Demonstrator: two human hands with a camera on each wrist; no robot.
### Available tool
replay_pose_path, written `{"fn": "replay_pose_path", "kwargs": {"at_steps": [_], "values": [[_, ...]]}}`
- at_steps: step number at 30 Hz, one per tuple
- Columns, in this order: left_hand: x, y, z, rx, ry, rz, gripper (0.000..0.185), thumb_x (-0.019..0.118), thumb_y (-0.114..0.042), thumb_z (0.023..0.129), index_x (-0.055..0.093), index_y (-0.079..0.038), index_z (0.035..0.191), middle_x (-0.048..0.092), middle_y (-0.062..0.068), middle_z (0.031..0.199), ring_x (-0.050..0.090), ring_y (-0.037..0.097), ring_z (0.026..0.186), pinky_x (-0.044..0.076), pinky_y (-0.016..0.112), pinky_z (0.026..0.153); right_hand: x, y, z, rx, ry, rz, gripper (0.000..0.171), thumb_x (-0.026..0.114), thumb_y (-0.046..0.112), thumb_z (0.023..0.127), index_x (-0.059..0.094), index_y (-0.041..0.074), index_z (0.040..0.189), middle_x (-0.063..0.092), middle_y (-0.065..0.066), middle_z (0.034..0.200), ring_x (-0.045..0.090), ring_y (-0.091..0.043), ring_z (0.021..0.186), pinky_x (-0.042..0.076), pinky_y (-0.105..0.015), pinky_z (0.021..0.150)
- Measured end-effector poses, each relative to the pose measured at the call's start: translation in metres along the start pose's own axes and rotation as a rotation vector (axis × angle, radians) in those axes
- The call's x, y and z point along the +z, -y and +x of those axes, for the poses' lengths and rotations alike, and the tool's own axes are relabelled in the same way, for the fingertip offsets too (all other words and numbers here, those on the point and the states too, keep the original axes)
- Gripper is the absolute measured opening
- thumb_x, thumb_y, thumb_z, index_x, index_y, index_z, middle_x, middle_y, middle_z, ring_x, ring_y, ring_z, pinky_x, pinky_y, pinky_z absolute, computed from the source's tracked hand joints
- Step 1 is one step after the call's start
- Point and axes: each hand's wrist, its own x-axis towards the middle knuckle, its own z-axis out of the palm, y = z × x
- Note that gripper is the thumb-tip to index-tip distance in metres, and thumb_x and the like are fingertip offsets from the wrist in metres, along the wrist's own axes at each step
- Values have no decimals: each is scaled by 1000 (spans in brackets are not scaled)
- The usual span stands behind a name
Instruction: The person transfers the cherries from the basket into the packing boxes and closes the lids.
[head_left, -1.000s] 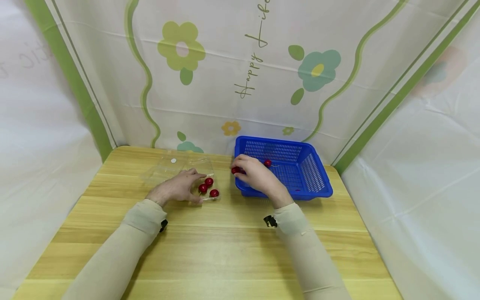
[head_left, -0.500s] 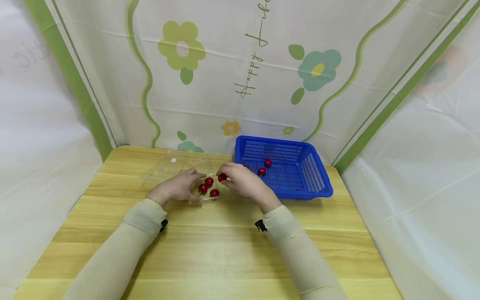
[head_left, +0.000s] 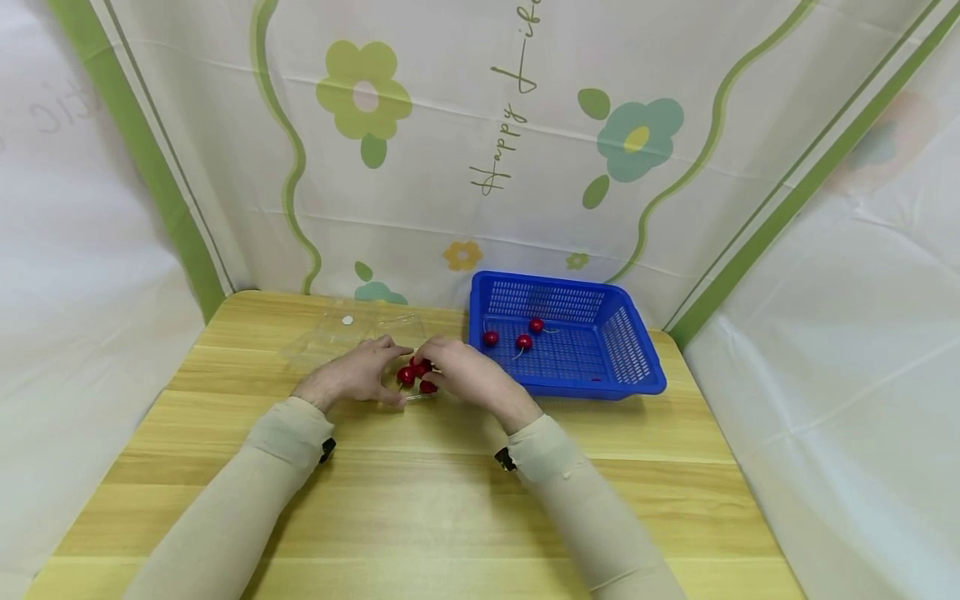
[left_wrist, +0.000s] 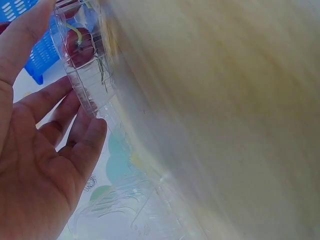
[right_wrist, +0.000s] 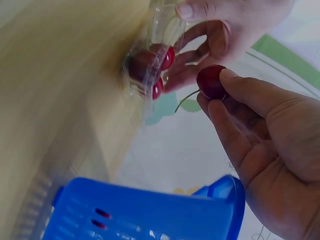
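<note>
Near the back edge of the table (head_left: 450, 508), left of its middle, the left hand (head_left: 352, 375) steadied a clear plastic box (left_wrist: 85, 75), fingers curled against its wall. The right hand (right_wrist: 260, 130) pinched a red cherry (right_wrist: 210, 81) between thumb and fingertip, green stem trailing, just above the box mouth where several cherries (head_left: 411, 375) already lay.

The grip looked slight — only the fingertips touched a round, glossy fruit, so it could have slipped and rolled across the smooth wood toward the front edge. The box seemed thin and light; a downward nudge from the right hand might have tipped it or sprung it out from under the left hand, spilling what was inside. Its hinged lid (head_left: 337, 333) lay open behind it and could have caught a sleeve.

The blue basket (head_left: 637, 367) at the back right corner held three more cherries (head_left: 513, 336) — well apart from the hands.
</note>
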Motion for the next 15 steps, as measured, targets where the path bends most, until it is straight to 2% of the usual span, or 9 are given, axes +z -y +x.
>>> {"fn": "replay_pose_path", "kwargs": {"at_steps": [4, 11, 15], "values": [[0, 0, -1, 2, -2, 0, 96, 101, -35, 95, 55, 0, 172, 65, 17, 136, 57, 29, 111, 56, 42, 92, 6, 4, 4, -4, 20, -43, 28, 80, 11, 113, 80, 8, 140, 81, -7, 138, 80, -21, 127, 69, -35, 112], [0, 0, -2, 10, -4, -3, 97, 101, -35, 95, 54, 0, 172, 65, 18, 136, 58, 29, 110, 58, 46, 95, 17, 8, 10, -20, 36, -127, 22, 79, 10, 113, 82, 11, 135, 82, -4, 131, 79, -18, 120, 68, -30, 108], [1, 1, -1, 19, -10, 1, 96, 101, -35, 95, 55, 1, 172, 65, 19, 137, 58, 29, 110, 59, 47, 96, 23, 10, 13, -7, 73, -143, 24, 77, 12, 115, 81, 11, 138, 82, -4, 136, 79, -19, 125, 67, -32, 114]]}}
